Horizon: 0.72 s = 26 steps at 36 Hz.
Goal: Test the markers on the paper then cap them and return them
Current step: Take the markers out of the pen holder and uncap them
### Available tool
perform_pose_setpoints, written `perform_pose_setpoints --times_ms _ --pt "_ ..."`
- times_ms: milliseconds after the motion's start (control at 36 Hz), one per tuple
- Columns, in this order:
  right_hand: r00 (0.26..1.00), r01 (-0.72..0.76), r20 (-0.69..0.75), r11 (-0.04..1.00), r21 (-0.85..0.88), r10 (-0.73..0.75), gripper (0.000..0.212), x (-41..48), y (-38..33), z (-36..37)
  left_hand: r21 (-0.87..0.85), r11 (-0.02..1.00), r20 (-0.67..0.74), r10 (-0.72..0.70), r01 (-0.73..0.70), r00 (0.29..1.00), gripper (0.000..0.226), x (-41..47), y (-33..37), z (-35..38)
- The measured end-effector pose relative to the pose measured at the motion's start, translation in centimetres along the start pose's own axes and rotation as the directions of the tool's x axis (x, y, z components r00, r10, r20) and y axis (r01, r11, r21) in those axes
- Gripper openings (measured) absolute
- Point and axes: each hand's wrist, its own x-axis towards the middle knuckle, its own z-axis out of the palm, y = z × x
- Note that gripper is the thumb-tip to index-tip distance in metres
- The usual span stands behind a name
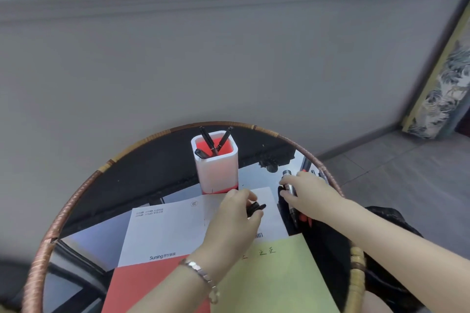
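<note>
- Two hands are over the table (pixel 152 173), low and right of centre in the frame.
- Left hand (pixel 232 221) pinches a small black cap (pixel 256 208) in its fingertips, over the white sheet (pixel 165 231).
- Right hand (pixel 311 195) has its fingers curled round a silver marker (pixel 289 187), just right of that sheet, near the table's right rim.
- Holder (pixel 216 168) stands just above the white sheet with three black pens (pixel 208 141) in it.
- Green sheet (pixel 279 279), with some pen marks on it, and red sheet (pixel 142 284) lie at the bottom, overlapping the white one.
</note>
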Motion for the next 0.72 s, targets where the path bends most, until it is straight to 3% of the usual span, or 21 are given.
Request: perform_pose_setpoints --times_ms 139,333,417,556,667,722 --pt "1.000 0.009 -0.021 1.000 -0.022 -0.009 0.033 -0.4 1.0 -0.2 0.159 0.987 0.056 0.027 -0.036 0.998 0.019 2.8 0.8 2.5" --pt "1.000 0.001 -0.009 1.000 0.024 -0.001 0.036 -0.8 1.4 -0.5 0.053 0.998 0.116 0.032 -0.038 0.993 0.008 3.5 1.0 3.5" --pt "0.997 -0.005 -0.073 0.987 0.159 0.017 0.037 -0.6 0.6 -1.2 -0.018 0.999 0.132 0.030 -0.028 0.991 0.015 3.1 0.6 3.0" --pt "0.974 0.114 -0.223 0.932 0.345 -0.037 0.035 1.1 -2.7 -3.3 -0.083 0.996 0.089 0.022 -0.015 0.996 0.017 1.6 -0.7 -0.1" --pt "0.975 0.123 -0.220 0.809 0.575 0.008 0.038 3.8 -6.1 -4.7 -0.102 0.995 0.012 -0.011 0.012 1.000 0.014 -0.1 -2.1 -3.2" --pt "0.977 0.112 -0.214 0.796 0.595 0.022 0.041 5.2 -7.4 -5.2 -0.096 0.995 -0.017 -0.033 0.031 0.999 0.014 -0.9 -2.8 -4.6"
